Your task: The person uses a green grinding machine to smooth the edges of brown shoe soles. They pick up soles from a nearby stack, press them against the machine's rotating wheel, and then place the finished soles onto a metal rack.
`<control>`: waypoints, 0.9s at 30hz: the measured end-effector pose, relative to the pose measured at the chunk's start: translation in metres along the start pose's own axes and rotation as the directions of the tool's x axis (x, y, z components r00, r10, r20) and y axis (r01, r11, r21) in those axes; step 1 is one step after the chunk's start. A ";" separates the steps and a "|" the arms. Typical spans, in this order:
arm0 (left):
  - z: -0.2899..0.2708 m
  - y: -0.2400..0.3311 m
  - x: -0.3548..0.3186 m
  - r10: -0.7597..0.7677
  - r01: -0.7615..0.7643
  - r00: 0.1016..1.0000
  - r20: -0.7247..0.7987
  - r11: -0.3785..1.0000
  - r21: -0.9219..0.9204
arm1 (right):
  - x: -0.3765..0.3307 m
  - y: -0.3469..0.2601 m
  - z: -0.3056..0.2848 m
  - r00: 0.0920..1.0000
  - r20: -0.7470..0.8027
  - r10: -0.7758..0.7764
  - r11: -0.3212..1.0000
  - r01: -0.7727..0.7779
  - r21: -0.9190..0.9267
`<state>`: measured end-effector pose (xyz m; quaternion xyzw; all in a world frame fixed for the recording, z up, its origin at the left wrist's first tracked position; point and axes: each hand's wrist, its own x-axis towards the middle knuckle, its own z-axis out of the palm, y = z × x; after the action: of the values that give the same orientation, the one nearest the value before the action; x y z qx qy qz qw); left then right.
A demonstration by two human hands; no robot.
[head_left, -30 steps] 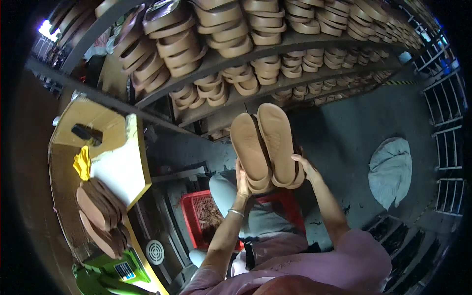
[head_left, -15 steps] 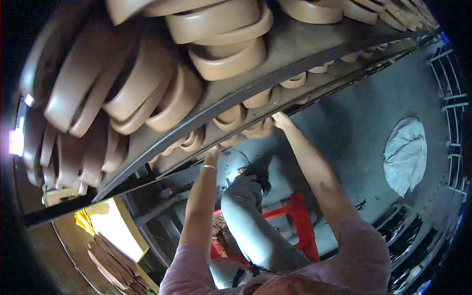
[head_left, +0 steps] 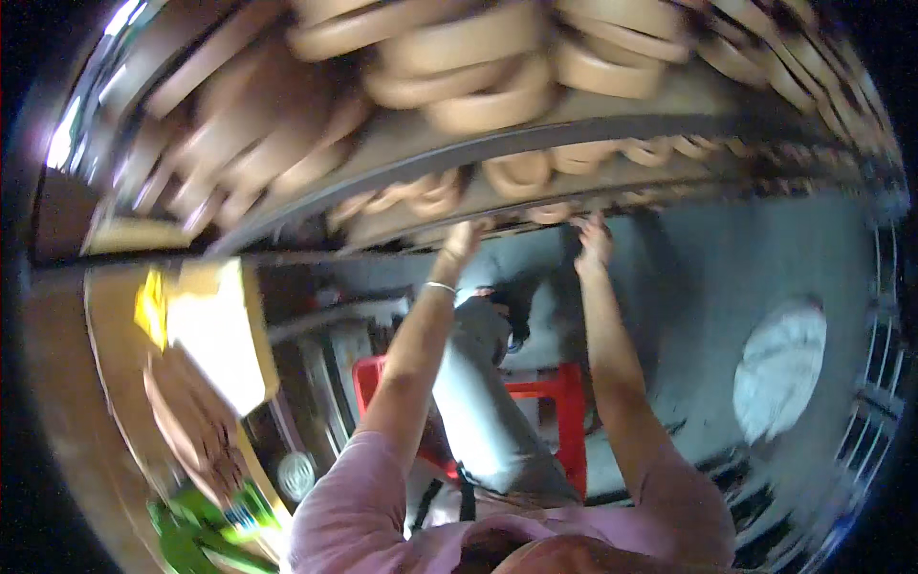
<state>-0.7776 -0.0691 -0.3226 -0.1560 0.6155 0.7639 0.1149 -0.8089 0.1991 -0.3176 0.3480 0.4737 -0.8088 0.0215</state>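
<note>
My left hand point(head_left: 465, 239) reaches up to the front edge of a lower shelf point(head_left: 382, 230); its fingers are blurred and partly hidden. To its right, my right hand point(head_left: 595, 243) is at the same edge with its fingers apart and nothing visible in them. Between the two hands sits a tan, clay-coloured rounded piece point(head_left: 550, 212), on or just under that edge. Similar hollow, bowl-like pieces point(head_left: 519, 174) line the lower shelf. Larger curved tan pieces point(head_left: 492, 100) crowd the upper shelf, stacked in one another and smeared by motion.
The upper shelf's dark edge point(head_left: 440, 158) curves above my hands. A red plastic stool point(head_left: 571, 421) stands by my legs. A pale sack point(head_left: 782, 373) lies on the floor at right, near a metal rack point(head_left: 885, 335). At left are a yellow cloth point(head_left: 150, 311) and a green object point(head_left: 206, 531).
The view has turned, so the shelves now run more level. My right hand shows with its fingers spread, and both hands sit higher up against the picture, still by the lower shelf.
</note>
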 end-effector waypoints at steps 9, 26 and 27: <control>-0.061 0.082 -0.415 0.420 0.095 -0.055 -0.906 0.905 0.414 | -0.278 0.042 0.061 0.622 0.676 0.396 0.845 0.041 -0.533; -0.293 0.225 -0.617 0.107 -0.595 0.350 -0.931 0.793 -0.132 | -0.600 0.135 0.405 -0.058 0.716 0.696 0.672 0.405 -0.620; -0.288 0.226 -0.609 0.149 -0.612 0.330 -0.932 0.786 -0.091 | -0.594 0.133 0.403 -0.043 0.710 0.703 0.672 0.366 -0.644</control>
<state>-0.2691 -0.3894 0.0579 -0.4003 0.4136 0.6811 -0.4526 -0.5297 -0.3641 0.0536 -0.3098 0.5142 -0.5325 0.5967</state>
